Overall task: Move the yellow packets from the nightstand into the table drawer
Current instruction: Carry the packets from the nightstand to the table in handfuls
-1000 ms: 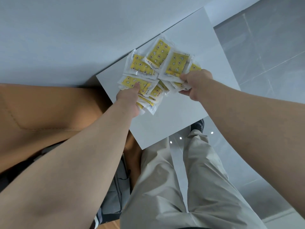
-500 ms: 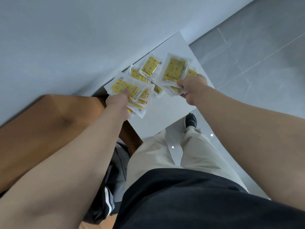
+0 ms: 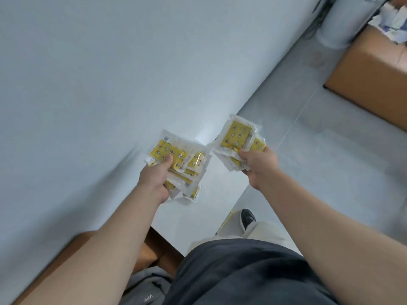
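Note:
My left hand grips a fanned bundle of several yellow packets in clear wrappers, thumb on top. My right hand grips a second bundle of yellow packets, held a little higher and to the right. Both bundles hang in the air above the white nightstand top; no packets show on its visible surface. The table drawer is not in view.
A pale wall fills the left and top. A brown bed frame sits beside the nightstand, with grey clothing below. Grey tiled floor spreads right; a cardboard box stands at the far right. My shoe is on the floor.
Both hands have lifted their bundles of packets off the nightstand top. The view has swung right, bringing the floor and the cardboard box into sight.

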### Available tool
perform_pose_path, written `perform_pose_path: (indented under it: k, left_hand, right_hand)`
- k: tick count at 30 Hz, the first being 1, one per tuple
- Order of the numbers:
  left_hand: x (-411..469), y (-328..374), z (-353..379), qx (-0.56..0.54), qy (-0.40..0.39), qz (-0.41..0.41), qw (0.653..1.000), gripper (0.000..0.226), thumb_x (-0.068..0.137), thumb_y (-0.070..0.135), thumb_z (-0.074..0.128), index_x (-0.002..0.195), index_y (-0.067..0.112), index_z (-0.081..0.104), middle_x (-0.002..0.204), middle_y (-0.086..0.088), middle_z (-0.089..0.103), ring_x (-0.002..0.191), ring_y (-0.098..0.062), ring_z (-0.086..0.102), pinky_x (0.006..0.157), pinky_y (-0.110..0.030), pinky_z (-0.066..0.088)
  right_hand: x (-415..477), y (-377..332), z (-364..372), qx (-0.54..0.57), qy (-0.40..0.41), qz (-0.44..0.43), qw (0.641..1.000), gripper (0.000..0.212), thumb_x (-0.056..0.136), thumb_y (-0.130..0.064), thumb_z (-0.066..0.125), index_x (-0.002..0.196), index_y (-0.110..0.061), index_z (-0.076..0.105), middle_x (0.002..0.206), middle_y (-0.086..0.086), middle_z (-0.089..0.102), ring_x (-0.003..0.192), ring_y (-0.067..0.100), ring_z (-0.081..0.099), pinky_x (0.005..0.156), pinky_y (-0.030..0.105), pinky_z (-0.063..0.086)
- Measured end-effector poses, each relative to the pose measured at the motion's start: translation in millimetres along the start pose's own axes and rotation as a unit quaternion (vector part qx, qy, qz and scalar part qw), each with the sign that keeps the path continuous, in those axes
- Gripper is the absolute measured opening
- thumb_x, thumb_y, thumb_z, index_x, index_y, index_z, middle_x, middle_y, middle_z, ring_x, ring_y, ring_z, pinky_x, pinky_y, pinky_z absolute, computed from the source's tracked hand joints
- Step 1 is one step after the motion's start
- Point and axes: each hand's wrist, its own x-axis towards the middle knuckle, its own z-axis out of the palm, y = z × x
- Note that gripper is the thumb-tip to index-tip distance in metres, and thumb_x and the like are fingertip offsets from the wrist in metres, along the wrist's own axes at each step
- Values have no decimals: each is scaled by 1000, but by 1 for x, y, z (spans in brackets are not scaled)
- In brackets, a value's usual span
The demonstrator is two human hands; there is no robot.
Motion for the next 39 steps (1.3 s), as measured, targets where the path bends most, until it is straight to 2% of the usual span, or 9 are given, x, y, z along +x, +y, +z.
perform_pose_path:
  k: [7, 17, 21, 25, 28, 30, 32, 36, 39]
  left_hand:
    - [-38, 34, 96, 36, -117, 56, 991, 21, 88, 23, 77, 107, 14, 72, 98, -8, 78, 86, -30, 75, 83, -57, 59]
    - [-111, 1, 226, 113, -237, 73, 962, 22, 91, 19, 73, 113, 16, 71, 98, -6, 78, 85, -29, 75, 68, -47, 61]
    - [-150, -47, 279, 154, -269, 81, 947, 24, 92, 21, 72, 115, 16, 71, 98, -4, 78, 83, -25, 75, 73, -44, 61]
    - [-206, -115, 334, 192, -309, 72, 929, 12, 95, 20, 69, 105, 16, 72, 86, -4, 79, 73, -24, 76, 70, -46, 61]
    - [-242, -169, 370, 206, -337, 63, 917, 15, 95, 21, 68, 108, 15, 72, 98, -9, 78, 89, -31, 75, 85, -56, 58]
    - [-268, -211, 397, 219, -350, 54, 909, 16, 96, 22, 67, 109, 15, 71, 102, -10, 77, 93, -32, 74, 85, -56, 58]
    - [-294, -251, 422, 234, -364, 43, 901, 15, 97, 23, 66, 108, 15, 71, 103, -9, 77, 93, -31, 74, 81, -52, 58]
    - [-341, -325, 468, 280, -399, 20, 873, 19, 96, 24, 66, 112, 14, 71, 106, -10, 77, 97, -33, 73, 90, -58, 55]
    - [-373, -375, 503, 321, -414, 13, 852, 21, 95, 22, 67, 114, 13, 70, 105, -11, 77, 96, -34, 73, 89, -57, 56]
  right_hand:
    - [-29, -57, -72, 119, 44, -64, 990, 32, 89, 10, 65, 109, -16, 62, 104, 6, 72, 91, 25, 72, 78, 42, 60]
    - [-52, -86, -213, 236, 124, -100, 959, 31, 90, 12, 62, 97, -18, 61, 102, 8, 72, 92, 27, 71, 87, 47, 58]
    - [-58, -79, -295, 282, 152, -105, 942, 32, 90, 11, 62, 95, -20, 63, 101, 7, 72, 92, 26, 70, 87, 47, 58]
    - [-69, -60, -401, 319, 188, -113, 922, 30, 90, 10, 63, 98, -19, 62, 104, 8, 72, 93, 26, 70, 89, 49, 57]
    - [-78, -43, -473, 340, 206, -114, 910, 28, 89, 10, 65, 102, -15, 63, 107, 10, 72, 99, 30, 71, 90, 51, 57]
    - [-85, -29, -525, 354, 227, -117, 900, 29, 89, 10, 66, 107, -13, 63, 109, 12, 72, 100, 32, 71, 89, 52, 58]
    - [-93, -14, -576, 370, 248, -118, 888, 30, 89, 9, 66, 111, -11, 62, 110, 13, 72, 99, 32, 71, 86, 50, 59]
    - [-106, 17, -667, 415, 300, -114, 851, 35, 89, 9, 65, 119, -7, 62, 110, 15, 72, 96, 32, 72, 74, 43, 61]
    - [-111, 38, -724, 457, 340, -108, 815, 31, 88, 13, 63, 113, -5, 62, 105, 16, 73, 88, 30, 72, 67, 39, 60]
